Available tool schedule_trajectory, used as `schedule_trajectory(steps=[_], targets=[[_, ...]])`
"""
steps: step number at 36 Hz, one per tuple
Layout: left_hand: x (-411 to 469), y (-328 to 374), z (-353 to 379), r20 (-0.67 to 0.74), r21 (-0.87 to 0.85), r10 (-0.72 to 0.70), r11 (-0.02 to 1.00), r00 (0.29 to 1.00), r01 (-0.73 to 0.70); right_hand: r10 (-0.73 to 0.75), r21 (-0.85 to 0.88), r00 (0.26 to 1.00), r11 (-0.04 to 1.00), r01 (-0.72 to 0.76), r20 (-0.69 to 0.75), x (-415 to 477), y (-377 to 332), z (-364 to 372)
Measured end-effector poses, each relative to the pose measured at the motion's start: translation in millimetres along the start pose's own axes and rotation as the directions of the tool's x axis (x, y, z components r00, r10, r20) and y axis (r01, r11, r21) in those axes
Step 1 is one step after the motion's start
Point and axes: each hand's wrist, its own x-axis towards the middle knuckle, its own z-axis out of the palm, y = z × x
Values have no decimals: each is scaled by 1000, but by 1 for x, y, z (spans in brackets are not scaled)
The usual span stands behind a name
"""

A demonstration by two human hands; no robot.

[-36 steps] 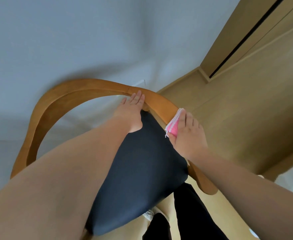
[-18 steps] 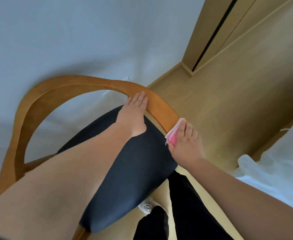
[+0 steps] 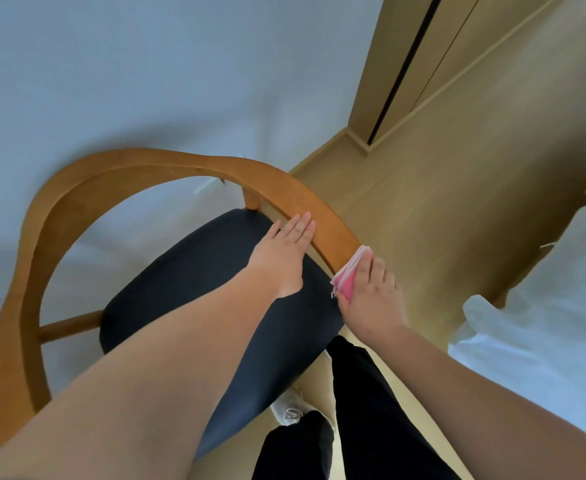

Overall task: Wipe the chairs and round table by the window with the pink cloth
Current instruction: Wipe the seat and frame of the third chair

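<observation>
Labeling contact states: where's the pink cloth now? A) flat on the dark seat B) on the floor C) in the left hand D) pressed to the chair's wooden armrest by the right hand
D: the right hand presses the pink cloth against the wooden armrest; the left hand is bare.

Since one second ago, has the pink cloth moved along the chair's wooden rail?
Yes. The right hand has slid the pink cloth down the wooden rail, toward its near end and away from the resting left hand.
</observation>
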Motion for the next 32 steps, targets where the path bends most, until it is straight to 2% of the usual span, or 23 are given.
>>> schedule_trajectory(steps=[9, 15, 19, 21, 25, 29, 32], targets=[[-41, 5, 19, 3, -77, -100, 992, 995, 100, 53, 22, 998, 998, -54, 25, -28, 5, 3], [-84, -17, 26, -1, -101, -206, 974, 979, 205, 129, -24, 982, 992, -127, 140, -42, 1, -10], [-115, -30, 25, -2, -105, -264, 959, 965, 262, 162, 108, 949, 974, -197, 271, -49, 6, -31], [-131, -35, 24, -11, -129, -298, 947, 955, 294, 94, 96, 951, 987, -127, 296, -51, 6, -44], [-167, -43, 23, -39, -195, -378, 911, 925, 364, -146, 86, 966, 988, 130, 214, -54, -13, -73], [-205, -61, 27, -48, -253, -488, 850, 872, 462, -361, 82, 924, 932, 353, 126, -42, -59, -90], [-231, -73, 35, -40, -302, -581, 782, 813, 545, -500, 49, 857, 866, 498, 124, -31, -93, -98]])
